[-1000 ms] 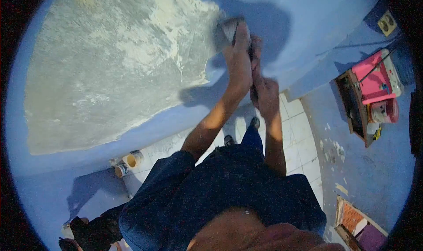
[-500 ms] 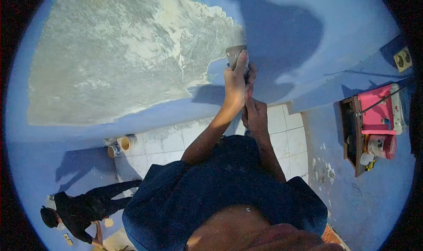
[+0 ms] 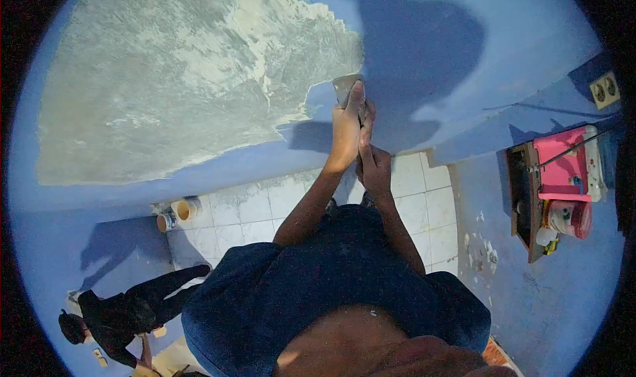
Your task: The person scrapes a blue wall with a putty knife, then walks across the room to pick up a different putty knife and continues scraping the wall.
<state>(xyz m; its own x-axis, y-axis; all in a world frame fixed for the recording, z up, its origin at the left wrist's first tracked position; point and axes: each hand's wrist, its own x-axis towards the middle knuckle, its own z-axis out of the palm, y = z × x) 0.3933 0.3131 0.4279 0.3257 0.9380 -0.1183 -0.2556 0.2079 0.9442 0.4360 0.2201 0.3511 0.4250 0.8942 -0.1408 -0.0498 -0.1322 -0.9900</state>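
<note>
My left hand (image 3: pixel 346 126) is closed around a putty knife, its thumb stretched along the tool. The wide grey blade (image 3: pixel 345 87) of the putty knife meets the blue wall at the right edge of a large grey-white plastered patch (image 3: pixel 192 85). Just below and to the right, my right hand (image 3: pixel 376 167) is curled shut close against the left hand. What its fingers hold is hidden.
On the right wall hangs a wooden shelf (image 3: pixel 520 201) bearing a pink tray (image 3: pixel 562 165) and a tub (image 3: pixel 571 218). Above is a socket (image 3: pixel 604 90). Two small buckets (image 3: pixel 186 209) stand on the tiled floor (image 3: pixel 258 205). Another person (image 3: pixel 119 317) bends at lower left.
The putty knife and both hands have moved slightly down and left across the wall. Plaster edge that the blade covered now shows above it. My view has shifted a little.
</note>
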